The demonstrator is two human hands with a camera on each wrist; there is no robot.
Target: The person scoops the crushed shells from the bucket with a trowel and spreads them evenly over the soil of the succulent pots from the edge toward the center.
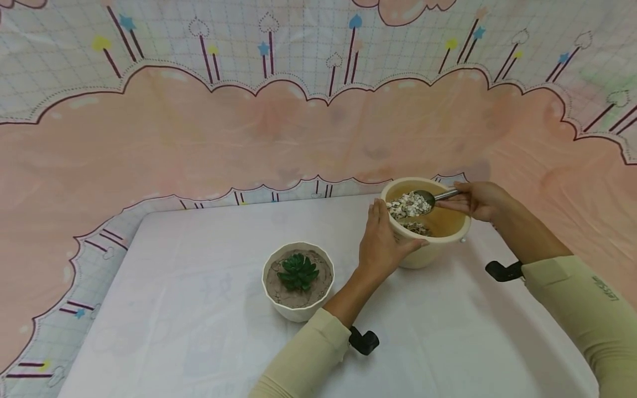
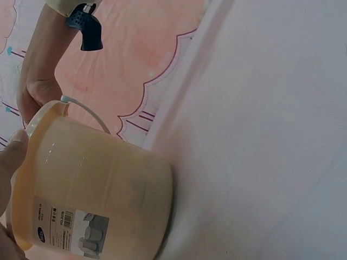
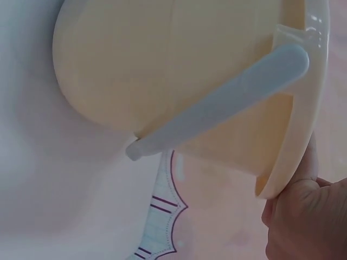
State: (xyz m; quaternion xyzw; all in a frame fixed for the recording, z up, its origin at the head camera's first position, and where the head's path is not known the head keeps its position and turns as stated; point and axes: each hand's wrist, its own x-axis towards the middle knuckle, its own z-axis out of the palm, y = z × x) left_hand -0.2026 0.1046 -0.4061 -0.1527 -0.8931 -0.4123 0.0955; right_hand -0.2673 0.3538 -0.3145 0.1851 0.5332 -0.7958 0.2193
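A cream plastic bucket (image 1: 429,251) stands at the back right of the white table. My left hand (image 1: 380,243) holds its near left side, with fingers and thumb spread at the rim. In the left wrist view, a printed label (image 2: 70,227) shows on the bucket's wall. My right hand (image 1: 475,200), over the rim's right side, grips the handle of a metal spoon (image 1: 445,194). Whitish-grey chips (image 1: 408,204) lie heaped at the spoon's bowl, and more lie lower inside the bucket. The right wrist view shows the bucket's pale carrying handle (image 3: 222,103); the spoon is hidden there.
Left of the bucket, near my left forearm, stands a white faceted pot (image 1: 298,314) with greyish-brown soil and a green succulent (image 1: 298,272). A white cloth covers the table (image 1: 189,309). Behind it hangs a pink patterned cloth (image 1: 278,138).
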